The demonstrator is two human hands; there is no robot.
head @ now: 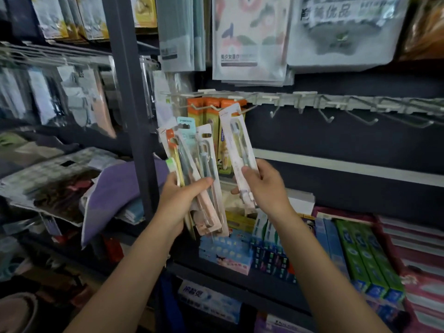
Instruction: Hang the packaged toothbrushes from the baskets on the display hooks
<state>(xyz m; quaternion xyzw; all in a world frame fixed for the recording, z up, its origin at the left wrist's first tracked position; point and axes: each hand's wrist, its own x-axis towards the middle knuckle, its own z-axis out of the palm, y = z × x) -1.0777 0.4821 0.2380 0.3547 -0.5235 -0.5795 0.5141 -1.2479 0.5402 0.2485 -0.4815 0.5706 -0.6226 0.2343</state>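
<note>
While left fingers (189, 186) clutch several toothbrush packs (199, 164), right fingers (249, 171) pinch one pack (236, 145).

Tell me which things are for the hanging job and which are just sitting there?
For the job:
- single white packaged toothbrush, right hand
- fanned bunch of packaged toothbrushes, left hand
- bare metal display hooks

Just sitting there:
- green toothpaste boxes
- purple folded cloth

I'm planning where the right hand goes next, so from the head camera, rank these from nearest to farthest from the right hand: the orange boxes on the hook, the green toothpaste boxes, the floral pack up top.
From the right hand:
1. Orange boxes, hanging just up and left.
2. Green toothpaste boxes, on the shelf down to the right.
3. Floral pack, hanging high above.
</note>
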